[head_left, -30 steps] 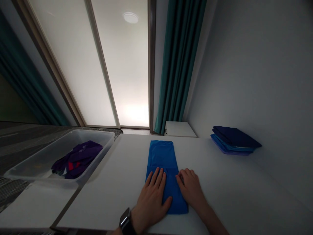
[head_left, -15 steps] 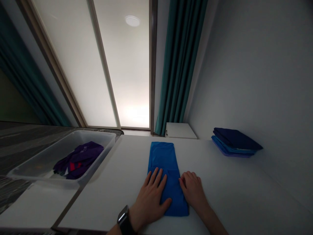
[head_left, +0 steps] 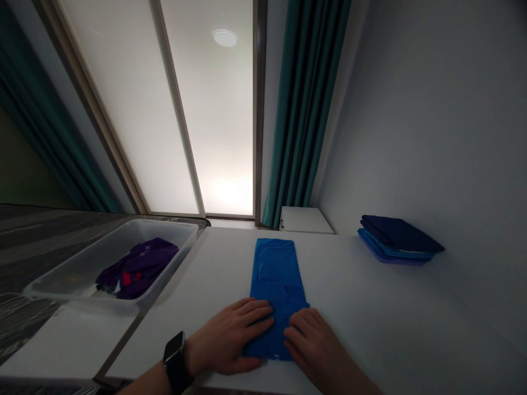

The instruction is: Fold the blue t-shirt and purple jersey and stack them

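A blue garment (head_left: 275, 263), folded into a long narrow strip, lies lengthwise on the white table (head_left: 193, 291) in front of me. My left hand (head_left: 233, 334), with a dark watch on its wrist, rests on the strip's near left side, fingers stretched out. Across from it, my right hand (head_left: 310, 343) has its fingers curled onto the near right edge of the cloth. The fabric bunches slightly beside those fingers, and their tips are partly hidden. A small white mark shows on the garment's near edge.
Left of the table surface stands a clear plastic bin (head_left: 164, 230) holding a crumpled purple garment (head_left: 152, 260) with a red patch. At the back right, folded clothes (head_left: 397, 241) in navy, blue and purple are stacked near the wall. Behind the table is a white cabinet (head_left: 307, 220).
My left hand has moved toward me and left and turned sideways on the cloth. My right hand has come nearer and inward, over the garment's near right edge.
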The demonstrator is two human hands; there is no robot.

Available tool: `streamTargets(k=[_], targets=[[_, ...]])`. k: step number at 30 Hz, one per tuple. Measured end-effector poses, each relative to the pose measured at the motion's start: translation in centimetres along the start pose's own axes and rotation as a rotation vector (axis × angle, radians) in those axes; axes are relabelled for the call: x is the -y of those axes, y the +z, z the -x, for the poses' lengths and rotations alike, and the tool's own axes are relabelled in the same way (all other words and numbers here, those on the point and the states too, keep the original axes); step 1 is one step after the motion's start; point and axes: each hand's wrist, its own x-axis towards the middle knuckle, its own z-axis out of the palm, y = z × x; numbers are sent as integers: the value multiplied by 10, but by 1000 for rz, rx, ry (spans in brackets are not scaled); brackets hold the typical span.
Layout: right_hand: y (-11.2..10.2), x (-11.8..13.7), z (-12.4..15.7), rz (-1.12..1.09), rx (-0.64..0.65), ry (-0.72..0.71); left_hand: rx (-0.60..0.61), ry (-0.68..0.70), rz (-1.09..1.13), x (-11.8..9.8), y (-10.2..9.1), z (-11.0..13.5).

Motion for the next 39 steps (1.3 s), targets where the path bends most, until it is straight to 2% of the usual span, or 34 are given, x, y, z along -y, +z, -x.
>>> streamTargets(k=[2,4,8,16,19,23,26,31,35,39], targets=[[6,9,7,32,21,-93,-4,20,-48,-6,6,0],[13,12,13,40,41,-123,-4,37,-123,-10,16,0],[20,6,24,-4,44,-44,-18,51,-214,-11,31,1],[21,-1,41,-70,4,67,-16,51,-274,-15,24,4],[21,0,41,-56,-8,70,-59,8,-203,-13,26,5],[19,0,34,-35,-56,57,-148,-92,-2,-10,29,6],[18,-5,32,-58,-73,20,-155,-121,106,-12,25,8],[10,-13,38,-322,64,-52,-186,-102,223,-26,13,15],[-9,-10,39,-579,156,126,-272,-184,332,-32,1,20],[-23,-5,22,-693,148,483,-389,-389,510,-22,-5,14]])
